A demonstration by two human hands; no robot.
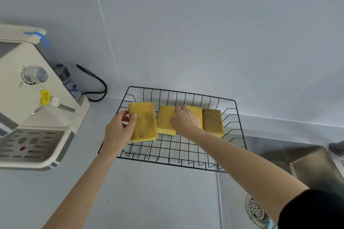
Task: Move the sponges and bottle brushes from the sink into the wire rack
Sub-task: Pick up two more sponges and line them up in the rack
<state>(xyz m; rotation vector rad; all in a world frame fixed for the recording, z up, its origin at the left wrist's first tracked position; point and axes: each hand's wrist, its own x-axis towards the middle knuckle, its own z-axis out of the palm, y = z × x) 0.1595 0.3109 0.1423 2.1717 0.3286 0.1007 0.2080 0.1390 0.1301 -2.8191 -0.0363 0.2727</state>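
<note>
Sponges side by side in the black wire rack (230, 117): left hand (119, 132) pinches the leftmost yellow rectangular sponge (143, 122), right hand (184, 119) presses flat, fingers spread, on the middle yellow sponges (164, 121), apparently neatening the row.

Wire rack (178, 162) on the counter (149, 197), against the wall (186, 24). Three sponges lie side by side in the rack's rear half: left sponge (144, 123), middle sponge (165, 121), right sponge (213, 122). Left hand (119, 132) at the left sponge's left edge, thumb on top. Right hand (185, 120) lies on the middle sponge, between the outer two. Coffee machine (31, 98) left of the rack, its cable (96, 83) behind, by the wall. Sink (297, 163) right of the rack, with the drain (257, 212) at near right.
</note>
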